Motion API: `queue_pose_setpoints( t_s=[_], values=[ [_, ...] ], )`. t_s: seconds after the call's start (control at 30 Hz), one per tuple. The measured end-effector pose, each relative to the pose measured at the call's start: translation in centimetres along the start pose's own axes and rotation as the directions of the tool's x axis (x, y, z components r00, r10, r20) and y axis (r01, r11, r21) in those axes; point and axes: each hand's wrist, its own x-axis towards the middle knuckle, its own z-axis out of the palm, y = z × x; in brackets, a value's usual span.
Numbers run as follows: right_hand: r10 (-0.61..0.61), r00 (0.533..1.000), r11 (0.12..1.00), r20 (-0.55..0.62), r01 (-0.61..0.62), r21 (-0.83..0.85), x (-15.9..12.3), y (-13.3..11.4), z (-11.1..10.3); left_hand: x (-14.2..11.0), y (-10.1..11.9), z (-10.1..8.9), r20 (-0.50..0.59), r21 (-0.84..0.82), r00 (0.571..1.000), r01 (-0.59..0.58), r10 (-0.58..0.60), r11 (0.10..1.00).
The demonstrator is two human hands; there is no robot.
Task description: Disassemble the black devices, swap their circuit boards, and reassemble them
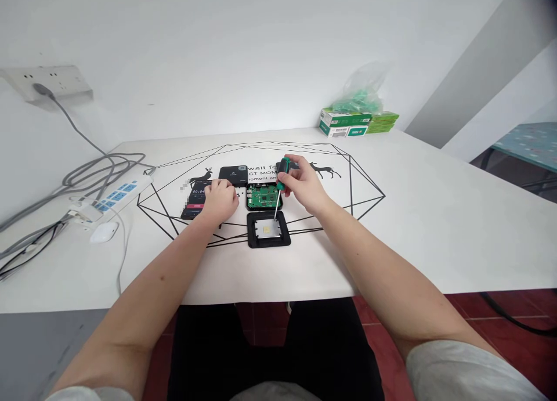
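My right hand (302,183) grips a screwdriver (284,170) with a green and black handle. Its shaft slants down to the upper right part of a silver metal plate (274,230) in a black square cover (251,238). Just behind that cover lies a black case holding a green circuit board (261,198). To the left, my left hand (221,201) is closed and rests over the right edge of a phone (194,201) showing a timer; whatever its fingers hold, if anything, is hidden. Small dark bits, perhaps screws (239,193), lie beside its fingers.
A black square lid (232,175) lies behind my left hand. Another dark item is partly behind my right hand. Green and white boxes (346,122) with a plastic bag stand at the back right. A power strip (124,195), cables and a white earbud case (104,232) lie left.
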Motion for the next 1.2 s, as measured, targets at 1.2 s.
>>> queue_pose_setpoints(
  t_s=[1.2],
  values=[
    [-0.141, 0.985, 0.987, -0.102, 0.132, -0.094, 0.2, 3.3, 3.2, -0.3, 0.4, -1.0, 0.068, -0.165, 0.988, 0.148, -0.139, 0.975]
  ],
)
